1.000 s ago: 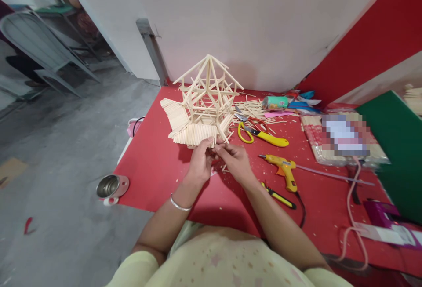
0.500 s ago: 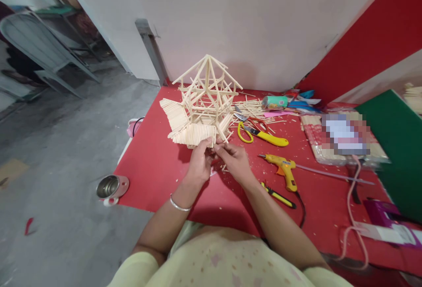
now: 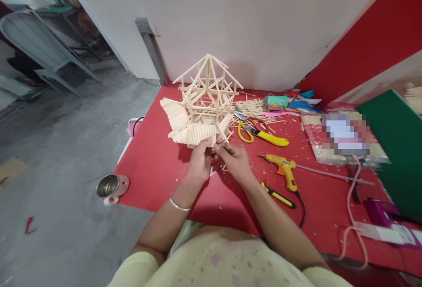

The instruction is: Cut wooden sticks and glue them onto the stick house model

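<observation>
A pagoda-like model of pale wooden sticks (image 3: 207, 98) stands on the red tabletop, with a pointed open frame above and stick-covered roof panels below. At the lower edge of its front roof panel (image 3: 196, 133), my left hand (image 3: 200, 159) is closed, thumb on the last sticks. My right hand (image 3: 234, 158) is closed beside it, thumb and forefinger pinched at the same corner. The fingertips meet there, and whatever lies between the right fingers is too small to make out. The undersides of both hands are hidden.
Right of the model lie yellow-handled scissors (image 3: 245, 132), loose sticks (image 3: 252, 110), a yellow glue gun (image 3: 284, 167) with its cord, and a utility knife (image 3: 279, 197). Bagged stick bundles (image 3: 313, 142) are farther right. A metal mug (image 3: 112, 186) sits at the left table edge.
</observation>
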`<action>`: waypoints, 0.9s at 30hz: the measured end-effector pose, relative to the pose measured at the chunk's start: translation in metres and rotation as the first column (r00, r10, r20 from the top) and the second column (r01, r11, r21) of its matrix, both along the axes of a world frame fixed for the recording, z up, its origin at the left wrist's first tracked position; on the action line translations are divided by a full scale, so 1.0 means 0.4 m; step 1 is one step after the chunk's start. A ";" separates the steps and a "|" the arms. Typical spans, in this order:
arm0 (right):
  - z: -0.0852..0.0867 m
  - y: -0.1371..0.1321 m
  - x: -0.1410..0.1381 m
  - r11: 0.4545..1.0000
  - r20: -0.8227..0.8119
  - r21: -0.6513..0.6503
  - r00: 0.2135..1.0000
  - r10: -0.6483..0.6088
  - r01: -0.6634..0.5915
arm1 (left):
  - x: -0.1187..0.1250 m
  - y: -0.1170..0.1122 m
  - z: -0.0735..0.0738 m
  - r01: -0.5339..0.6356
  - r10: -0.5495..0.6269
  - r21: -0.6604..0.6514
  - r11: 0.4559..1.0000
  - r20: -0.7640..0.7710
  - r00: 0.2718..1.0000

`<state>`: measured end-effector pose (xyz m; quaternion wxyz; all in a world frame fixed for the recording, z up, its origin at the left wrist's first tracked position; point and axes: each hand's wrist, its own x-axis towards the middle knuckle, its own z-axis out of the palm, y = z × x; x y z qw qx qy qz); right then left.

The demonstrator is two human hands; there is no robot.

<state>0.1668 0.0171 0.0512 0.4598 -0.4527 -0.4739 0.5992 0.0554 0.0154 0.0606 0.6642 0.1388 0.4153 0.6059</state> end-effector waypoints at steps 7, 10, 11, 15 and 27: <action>0.003 0.001 0.000 1.000 0.019 0.010 1.000 -0.002 0.002 | 0.001 0.001 0.002 -0.011 0.011 -0.003 1.000 0.002 1.000; 0.003 0.002 -0.001 1.000 0.017 0.004 1.000 -0.005 0.005 | 0.000 0.001 0.002 -0.001 0.001 -0.002 1.000 -0.001 1.000; 0.003 0.002 -0.001 1.000 0.014 0.002 1.000 -0.007 0.007 | 0.000 0.001 0.001 0.000 0.000 -0.004 1.000 -0.001 1.000; 0.003 -0.001 0.000 1.000 0.018 0.001 1.000 -0.008 0.008 | 0.000 -0.001 0.000 0.003 -0.003 -0.001 1.000 -0.007 1.000; -0.001 -0.016 0.014 0.990 0.109 0.136 0.994 0.017 -0.032 | 0.000 -0.016 -0.002 0.060 -0.060 0.003 0.998 -0.038 0.997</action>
